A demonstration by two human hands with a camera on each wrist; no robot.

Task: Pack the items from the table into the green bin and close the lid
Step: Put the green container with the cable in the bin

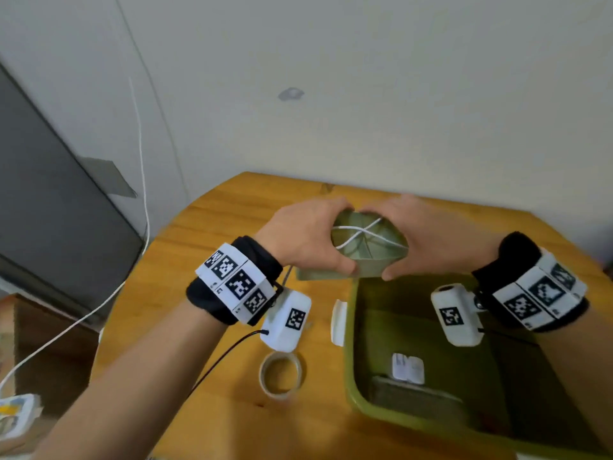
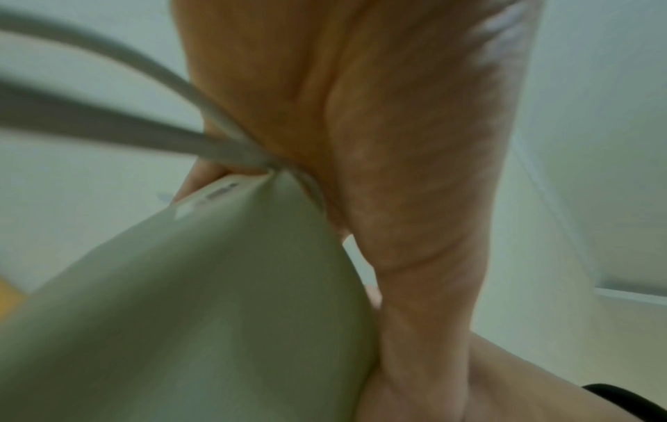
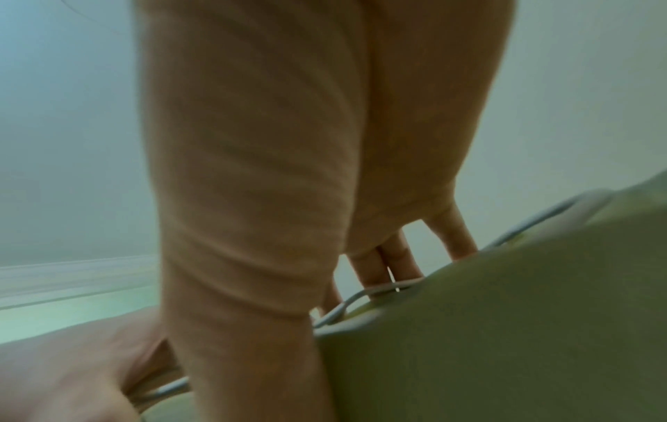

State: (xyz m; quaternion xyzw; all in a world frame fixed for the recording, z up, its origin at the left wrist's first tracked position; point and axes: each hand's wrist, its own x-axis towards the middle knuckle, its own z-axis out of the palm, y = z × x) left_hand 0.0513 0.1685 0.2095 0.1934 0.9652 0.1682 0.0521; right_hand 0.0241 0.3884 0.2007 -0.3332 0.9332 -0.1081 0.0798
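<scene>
The left forearm [image 1: 139, 360], nearest the head camera, is wrapped at the wrist in a black fabric band carrying white blocks printed with square black-and-white markers; a white plastic camera housing [image 1: 287, 322] hangs below it. At the far left a thin white cable [image 1: 141, 180] is seen trailing down a pale wall.

On the wooden table [image 1: 205, 247], whose surface shows an orange-brown grain and a rounded edge, a ring of beige tape [image 1: 281, 374] lies flat, just left of the green bin [image 1: 351, 376].

The left hand [image 1: 308, 232] is curled around the left side of a pale green box [image 1: 370, 249], a smooth matte container with rounded corners, crossed on top by thin white cords [image 1: 360, 232]. In the left wrist view the cords [image 2: 202, 134] are seen pinched against the box [image 2: 202, 299] by the hand [image 2: 379, 142].

The right hand [image 1: 421, 239] grips the box's opposite side, thumb on the near corner. In the right wrist view its fingers [image 3: 382, 259] press over a cord on the box [image 3: 505, 328] rim.

The box is held above the table at the far rim of the bin, an olive plastic tub with rounded walls, open at the top. A white latch [image 1: 339, 322] is fitted on its left wall, and a small white rectangular item [image 1: 408, 368] lies on its floor.
</scene>
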